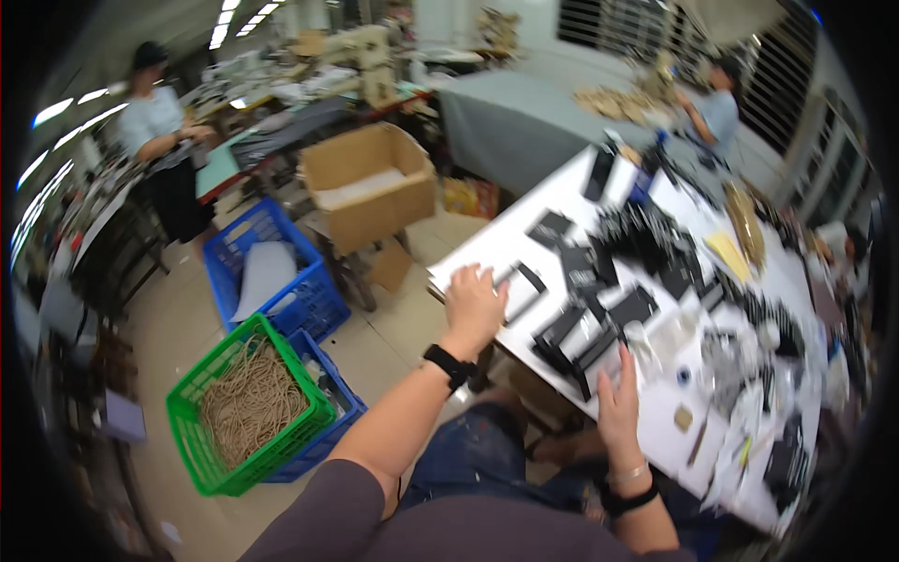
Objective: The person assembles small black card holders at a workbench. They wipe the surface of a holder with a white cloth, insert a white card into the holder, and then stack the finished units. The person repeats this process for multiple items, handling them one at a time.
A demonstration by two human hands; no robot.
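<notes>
My left hand [473, 304] is over the near-left corner of the white table [473, 245], its fingers apart. Right beside its fingertips lies a flat white piece with black edges [524, 295]; any contact is too blurred to make out. My right hand [620, 403] is at the table's near edge with fingers stretched out, next to a folded black piece [562, 339]. Nothing shows gripped in it. Farther in lie small black packets [551, 229] and a heap of black strips [641, 239].
Clear plastic bags [735, 361] and a yellow paper [729, 255] lie on the table's right side. Left of me, a green crate [225, 473] holds tan cords, beside a blue crate [323, 300]. A cardboard box [379, 211] stands beyond. Two people work farther off.
</notes>
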